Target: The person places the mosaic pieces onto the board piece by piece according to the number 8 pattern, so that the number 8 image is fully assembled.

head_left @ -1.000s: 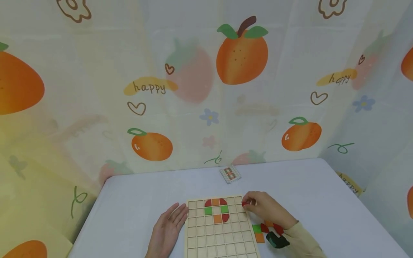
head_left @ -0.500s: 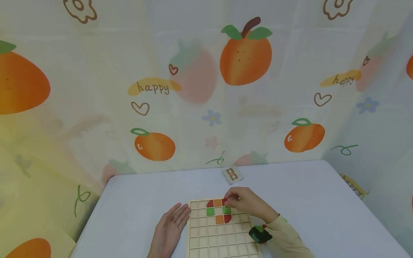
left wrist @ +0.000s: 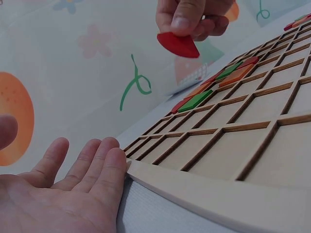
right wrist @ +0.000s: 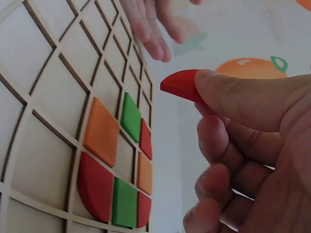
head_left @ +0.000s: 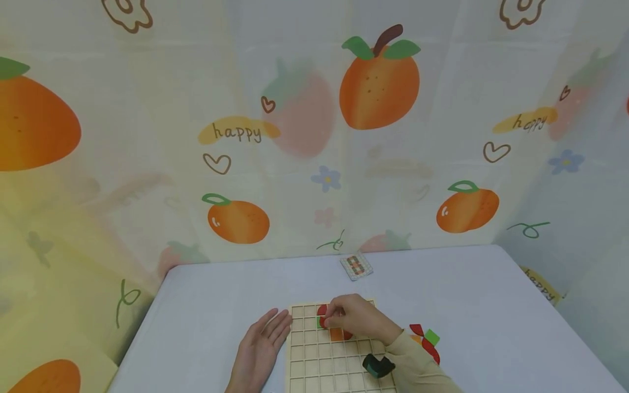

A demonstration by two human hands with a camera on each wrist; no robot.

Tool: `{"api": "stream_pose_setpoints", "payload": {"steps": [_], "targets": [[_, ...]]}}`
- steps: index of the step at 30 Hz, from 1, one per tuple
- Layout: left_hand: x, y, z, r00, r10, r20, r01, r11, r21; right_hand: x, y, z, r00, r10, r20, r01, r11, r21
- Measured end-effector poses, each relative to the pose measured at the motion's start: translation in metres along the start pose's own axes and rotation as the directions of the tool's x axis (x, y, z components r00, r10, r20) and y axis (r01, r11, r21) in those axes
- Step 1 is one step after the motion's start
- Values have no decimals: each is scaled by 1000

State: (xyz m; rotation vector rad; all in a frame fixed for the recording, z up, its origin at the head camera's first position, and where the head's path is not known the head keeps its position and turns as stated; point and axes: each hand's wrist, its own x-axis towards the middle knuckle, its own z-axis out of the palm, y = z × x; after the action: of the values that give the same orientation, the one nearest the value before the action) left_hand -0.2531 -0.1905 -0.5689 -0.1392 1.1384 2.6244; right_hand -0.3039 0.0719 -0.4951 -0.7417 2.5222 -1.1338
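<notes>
My right hand [head_left: 361, 316] pinches a red quarter-round tile [right wrist: 182, 84] between thumb and fingers, held above the wooden grid board [head_left: 319, 368]. In the right wrist view, green tiles [right wrist: 125, 204], orange tiles [right wrist: 101, 132] and red rounded tiles [right wrist: 95, 187] sit in the board's cells around one bare cell. My left hand [head_left: 260, 346] lies palm up along the board's left side, fingers straight, fingertips right at its edge. The left wrist view shows the red tile hanging over the board's far part, near a seated green tile [left wrist: 195, 100].
Loose green [head_left: 432, 337], red and orange tiles lie on the white table [head_left: 211, 316] right of the board. A small pattern card [head_left: 356, 266] lies behind the board. A dark band [head_left: 378, 365] is on my right wrist. A fruit-printed curtain [head_left: 295, 218] hangs behind.
My right hand has moved left with the red tile, from the board's right edge to over the seated tiles. The left hand stays at the board's left edge.
</notes>
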Motion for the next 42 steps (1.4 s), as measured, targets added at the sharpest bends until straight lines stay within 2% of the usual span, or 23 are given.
{"api": "stream_pose_setpoints", "payload": {"steps": [12,19,29,34,42], "targets": [[0,1,1,1000,0,3,0,1000,-9,3,7,16,1000,20,12,-19,991,-134],[0,0,1,1000,5,-11,-5,1000,3,2,6,21,1000,19,-12,-21,981,-195],[0,0,0,1000,6,0,-6,1000,11,5,8,28,1000,-4,-31,-5,961,-277],[0,0,-1,1000,1,10,-1,1000,6,6,5,26,999,-16,-37,2,940,-341],[0,0,-2,1000,1,7,-1,1000,4,6,5,29,999,-13,-48,-6,926,-377]]}}
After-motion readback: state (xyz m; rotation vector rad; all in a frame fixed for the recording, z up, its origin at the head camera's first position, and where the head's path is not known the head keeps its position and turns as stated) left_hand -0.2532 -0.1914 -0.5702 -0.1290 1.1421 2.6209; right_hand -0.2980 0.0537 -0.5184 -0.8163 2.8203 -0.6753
